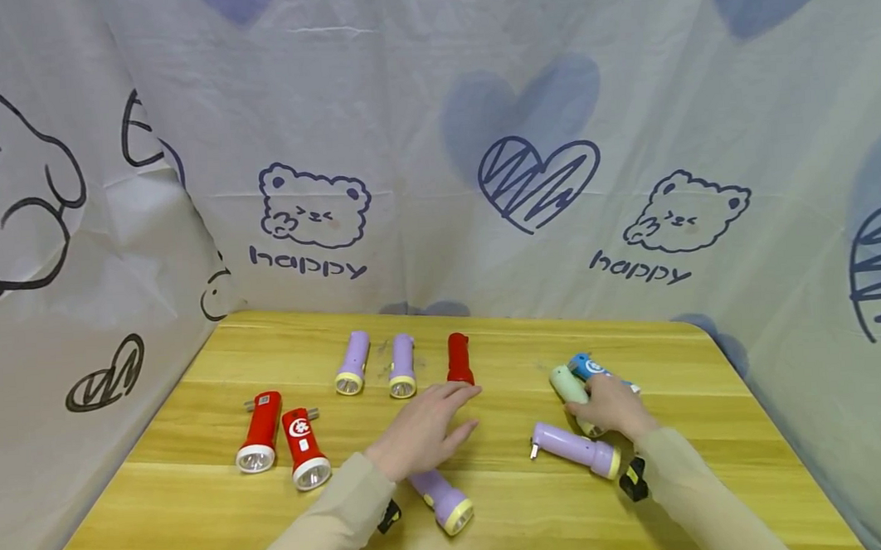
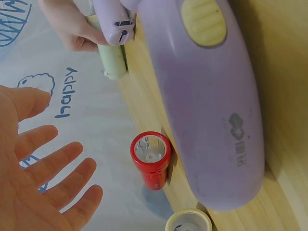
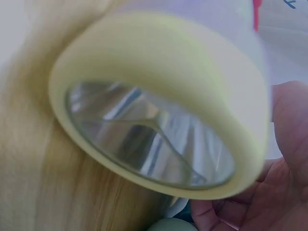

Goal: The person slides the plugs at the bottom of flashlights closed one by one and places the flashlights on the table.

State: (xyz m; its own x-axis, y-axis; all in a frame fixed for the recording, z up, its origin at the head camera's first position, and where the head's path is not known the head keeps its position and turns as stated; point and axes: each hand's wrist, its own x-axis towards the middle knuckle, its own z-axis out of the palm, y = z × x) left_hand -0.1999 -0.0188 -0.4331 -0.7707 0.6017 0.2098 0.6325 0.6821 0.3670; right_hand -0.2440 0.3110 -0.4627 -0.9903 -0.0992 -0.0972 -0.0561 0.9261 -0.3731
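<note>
My right hand [image 1: 618, 407] grips a pale green flashlight [image 1: 568, 384] on the right side of the table, thumb on its near side. Against that hand's far side lies a blue flashlight [image 1: 586, 365], partly covered. Just in front is a purple flashlight [image 1: 569, 445], whose yellow-rimmed head [image 3: 231, 91] fills much of the right wrist view. Over the table's middle, my left hand [image 1: 426, 429] is spread with nothing in it. Below it lies another purple flashlight [image 1: 445, 499], its rear end hidden by the hand; the left wrist view shows its body [image 2: 207, 110] up close.
Toward the back stand or lie two purple flashlights [image 1: 353, 358] and a red one [image 1: 458, 357]. Two red flashlights with white rims [image 1: 263, 421] are at the left, metal prongs out. A printed cloth [image 1: 423, 226] hangs behind the wooden table [image 1: 198, 504].
</note>
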